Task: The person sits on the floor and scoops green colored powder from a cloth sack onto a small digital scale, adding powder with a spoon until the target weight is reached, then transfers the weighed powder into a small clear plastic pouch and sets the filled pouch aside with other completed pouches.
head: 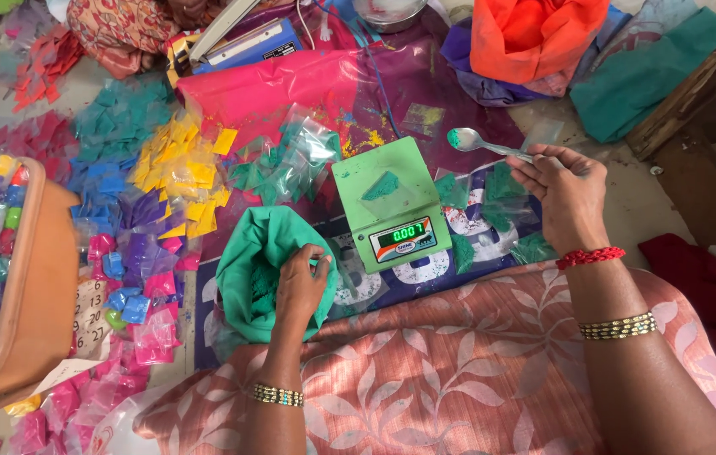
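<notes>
Nearest, the rim of a green cloth sack (pixel 261 261) is gripped by the left hand (pixel 301 282). Farther right, a metal spoon (pixel 484 143) is pinched by the right hand (pixel 564 194), its handle running leftward, the powder-tipped bowl just right of the green scale (pixel 387 202).

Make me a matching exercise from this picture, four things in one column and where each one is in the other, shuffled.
Things:
1. spoon
2. green bag of powder
3. small green scale
4. yellow packets

Places:
A. on the floor between the two hands
B. in the right hand, over to the scale's right
C. piled on the floor, far left of the scale
D. its rim gripped by the left hand

Pairs: 1-B, 2-D, 3-A, 4-C
</notes>
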